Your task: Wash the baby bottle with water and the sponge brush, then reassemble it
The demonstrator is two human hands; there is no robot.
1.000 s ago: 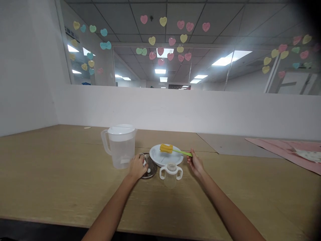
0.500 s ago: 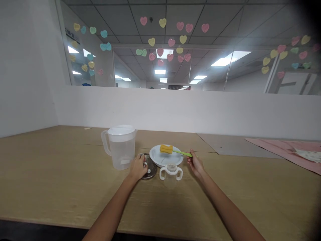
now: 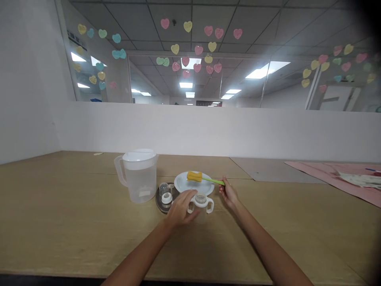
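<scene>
My right hand (image 3: pixel 229 192) grips the green handle of a bottle brush (image 3: pixel 195 176), whose yellow sponge head is over the white plate (image 3: pixel 208 190). Fingers apart and empty, my left hand (image 3: pixel 181 208) is at the left handle of a clear baby bottle (image 3: pixel 201 212) with two white handles. Whether it touches that handle I cannot tell. The bottle stands upright and uncapped on the table. Left of this hand lies a dark round tray (image 3: pixel 159 204), partly covered by it, with a clear cap (image 3: pixel 163 189) and a white ring (image 3: pixel 167 198) on it.
A lidded clear plastic pitcher (image 3: pixel 140 180) stands left of the tray. On the far right lies a pink cloth (image 3: pixel 315 171) with a pale patterned cloth (image 3: pixel 357 179) on it. A white wall (image 3: pixel 193 131) with a window above borders the wooden table (image 3: pixel 74 222) at the back.
My left hand has moved right from the tray to the bottle, uncovering the cap and ring. My right hand still holds the brush over the plate. The view has shifted slightly.
</scene>
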